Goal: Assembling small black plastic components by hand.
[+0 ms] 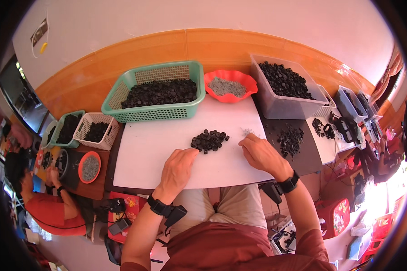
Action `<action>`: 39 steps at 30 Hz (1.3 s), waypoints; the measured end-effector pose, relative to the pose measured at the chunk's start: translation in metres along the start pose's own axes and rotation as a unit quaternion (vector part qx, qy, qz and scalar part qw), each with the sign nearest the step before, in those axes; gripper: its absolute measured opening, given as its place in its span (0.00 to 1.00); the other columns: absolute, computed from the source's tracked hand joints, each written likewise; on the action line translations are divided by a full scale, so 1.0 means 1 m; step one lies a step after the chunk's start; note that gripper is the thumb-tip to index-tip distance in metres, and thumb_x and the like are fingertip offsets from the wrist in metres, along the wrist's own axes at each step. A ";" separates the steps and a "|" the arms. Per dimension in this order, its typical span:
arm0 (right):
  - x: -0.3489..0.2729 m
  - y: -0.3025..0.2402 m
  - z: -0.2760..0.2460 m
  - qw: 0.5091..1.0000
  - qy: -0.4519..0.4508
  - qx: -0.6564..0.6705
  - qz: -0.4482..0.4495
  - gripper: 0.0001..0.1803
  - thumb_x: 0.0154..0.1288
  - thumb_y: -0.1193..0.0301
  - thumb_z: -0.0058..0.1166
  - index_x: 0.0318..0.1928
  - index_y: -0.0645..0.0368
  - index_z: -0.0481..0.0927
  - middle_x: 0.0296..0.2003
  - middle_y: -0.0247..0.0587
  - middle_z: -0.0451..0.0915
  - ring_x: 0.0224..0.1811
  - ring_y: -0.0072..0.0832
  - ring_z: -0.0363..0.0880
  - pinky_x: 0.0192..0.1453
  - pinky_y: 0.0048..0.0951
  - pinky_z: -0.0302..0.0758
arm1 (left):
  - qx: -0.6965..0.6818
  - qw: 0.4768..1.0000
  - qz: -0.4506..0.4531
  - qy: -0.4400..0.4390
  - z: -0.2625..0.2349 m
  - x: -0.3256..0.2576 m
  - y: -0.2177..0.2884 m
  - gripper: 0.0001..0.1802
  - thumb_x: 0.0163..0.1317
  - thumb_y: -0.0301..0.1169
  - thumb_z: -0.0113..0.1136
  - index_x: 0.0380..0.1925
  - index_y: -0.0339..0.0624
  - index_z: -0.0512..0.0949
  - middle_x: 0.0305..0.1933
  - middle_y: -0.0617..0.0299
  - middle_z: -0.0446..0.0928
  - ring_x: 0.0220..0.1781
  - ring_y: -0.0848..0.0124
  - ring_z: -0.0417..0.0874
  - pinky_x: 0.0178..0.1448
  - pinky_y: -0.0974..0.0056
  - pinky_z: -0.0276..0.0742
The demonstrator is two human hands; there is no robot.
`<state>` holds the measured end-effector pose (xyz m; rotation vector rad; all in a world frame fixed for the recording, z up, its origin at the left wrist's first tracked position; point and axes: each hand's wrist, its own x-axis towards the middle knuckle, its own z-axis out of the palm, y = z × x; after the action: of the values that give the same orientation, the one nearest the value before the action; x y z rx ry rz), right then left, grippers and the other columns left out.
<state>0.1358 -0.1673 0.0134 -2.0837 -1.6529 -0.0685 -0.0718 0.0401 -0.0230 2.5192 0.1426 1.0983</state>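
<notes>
A small heap of black round plastic caps (210,141) lies on the white board (144,153) before me. At the heap's near left edge is my left hand (179,166), its fingers curled together by the closest caps. My right hand (261,154) rests to the right of the heap, thumb and fingers drawn together beside a small scatter of tiny silvery metal parts (247,132). Whatever either hand pinches is hidden or too small to name.
Behind the board stand a green basket (149,114) of black parts, a red scalloped bowl (230,97) of tiny metal parts and a clear bin (294,106) of black caps. Loose black parts (290,140) lie on the right. A person in red (54,212) works at the left.
</notes>
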 end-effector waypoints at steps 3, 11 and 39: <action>-0.005 -0.003 0.000 1.000 0.017 0.023 0.000 0.09 0.63 0.79 0.54 0.44 0.66 0.81 0.39 0.54 0.81 0.39 0.54 0.82 0.45 0.46 0.79 | -0.026 0.999 -0.015 0.014 -0.001 -0.001 0.000 0.10 0.61 0.18 0.64 0.43 0.35 0.83 0.44 0.51 0.86 0.44 0.53 0.86 0.48 0.57 0.84; -0.013 -0.010 0.001 0.995 0.035 0.094 0.002 0.06 0.64 0.79 0.56 0.42 0.65 0.81 0.38 0.54 0.81 0.36 0.54 0.82 0.43 0.45 0.79 | -0.077 0.993 -0.088 0.033 -0.004 -0.004 -0.003 0.11 0.64 0.20 0.65 0.47 0.35 0.84 0.48 0.51 0.86 0.46 0.61 0.88 0.51 0.62 0.85; -0.004 -0.080 0.026 0.880 0.111 0.460 0.025 0.08 0.67 0.79 0.65 0.46 0.63 0.87 0.37 0.40 0.84 0.32 0.20 0.79 0.32 0.22 0.74 | -0.593 0.727 -0.342 -0.046 -0.008 -0.013 0.039 0.13 0.69 0.23 0.64 0.51 0.30 0.81 0.48 0.50 0.86 0.46 0.65 0.89 0.56 0.61 0.87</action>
<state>0.0541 -0.1476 0.0155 -1.3128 -1.1399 0.4074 -0.0886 0.0039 -0.0116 1.1514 0.2205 0.4420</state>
